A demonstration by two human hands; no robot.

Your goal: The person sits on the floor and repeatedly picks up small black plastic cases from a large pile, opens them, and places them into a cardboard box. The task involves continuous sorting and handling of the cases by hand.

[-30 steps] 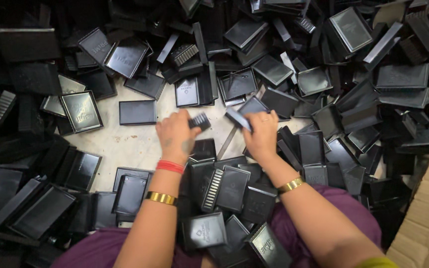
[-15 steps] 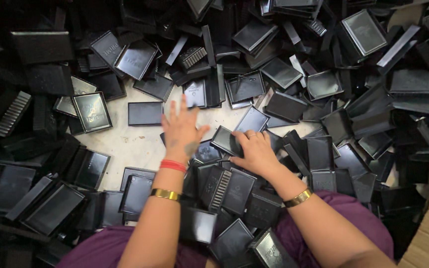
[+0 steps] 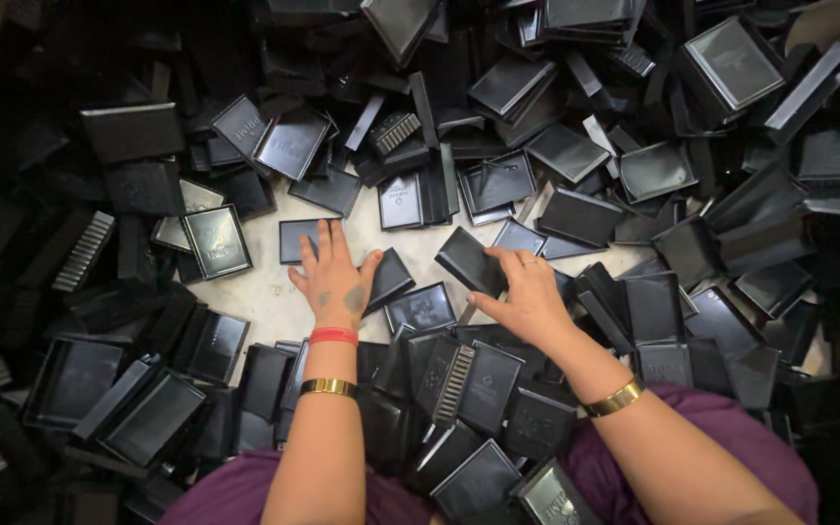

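We note a heap of black plastic trays (image 3: pixel 576 209) ringing a pale patch of floor (image 3: pixel 255 292). Purple cloth (image 3: pixel 731 437) covers the person's lap at the bottom edge. Left hand (image 3: pixel 334 282) lies flat, fingers spread, grasping nothing, over a small tray (image 3: pixel 301 238) whose long axis runs left to right. Right hand (image 3: pixel 527 297) grips another black tray (image 3: pixel 471 261) by its near edge; it tilts, long axis running from upper left to lower right. We judge these trays light, stiff and smooth, best pinched at the rim.
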